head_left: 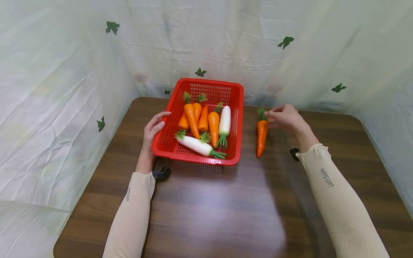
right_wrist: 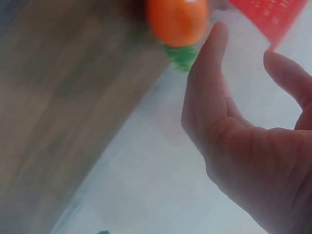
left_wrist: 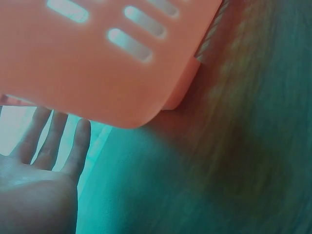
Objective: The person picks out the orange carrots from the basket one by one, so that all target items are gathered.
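A red plastic basket (head_left: 197, 158) stands on the table, holding several orange carrots (head_left: 213, 127) with green tops and two white radishes (head_left: 224, 121) with green stems. At its left rim, my left hand (head_left: 153, 130) holds on with thumb and index finger on the edge; in the left wrist view its other fingers (left_wrist: 74, 146) reach toward the basket's outer side. One more carrot (head_left: 262, 134) lies on the wood right of the basket. My right hand (head_left: 285, 118) is beside its leafy top; the right wrist view shows a gap between thumb and fingers with nothing in it.
The brown wooden table (head_left: 209, 208) extends toward me and to both sides. Pale cloth curtains (head_left: 226, 43) with green leaf shapes hang close behind and beside it. A black wrist camera mount (head_left: 161, 173) sits below the left hand, near the basket's front left corner.
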{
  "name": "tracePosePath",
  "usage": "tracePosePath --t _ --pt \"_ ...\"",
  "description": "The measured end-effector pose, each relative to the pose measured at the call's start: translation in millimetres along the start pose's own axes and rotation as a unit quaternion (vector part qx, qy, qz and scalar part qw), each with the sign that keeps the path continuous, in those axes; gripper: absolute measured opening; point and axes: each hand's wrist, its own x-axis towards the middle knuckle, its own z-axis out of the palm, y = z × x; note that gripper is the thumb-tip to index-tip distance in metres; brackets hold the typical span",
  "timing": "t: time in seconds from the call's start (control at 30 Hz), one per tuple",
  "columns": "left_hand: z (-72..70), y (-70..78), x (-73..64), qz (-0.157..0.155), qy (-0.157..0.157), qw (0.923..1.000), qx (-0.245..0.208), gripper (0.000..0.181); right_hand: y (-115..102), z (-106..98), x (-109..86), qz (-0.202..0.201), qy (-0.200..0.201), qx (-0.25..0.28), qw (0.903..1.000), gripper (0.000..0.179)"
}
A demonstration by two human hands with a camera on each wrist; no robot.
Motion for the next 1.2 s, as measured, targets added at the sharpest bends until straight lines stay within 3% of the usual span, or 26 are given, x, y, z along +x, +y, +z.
tracePosePath --t 0.3,0.87,1.2 --pt "-2.4 0.2 0.6 -0.004 -0.005 1.0 0.001 0.04 -43.6 15.0 -3.6 -0.01 -0.047 0.083 0.9954 0.059" --pt "-3.3 -2.2 -1.1 0.007 -0.004 1.0 0.002 0.041 -102.3 67.7 1.2 -0.018 -0.049 0.074 0.9959 0.045" --pt "-2.5 -2.5 -0.3 0.007 -0.009 0.9999 -0.004 0.041 -119.3 93.5 12.2 -0.01 -0.065 0.09 0.9938 0.04"
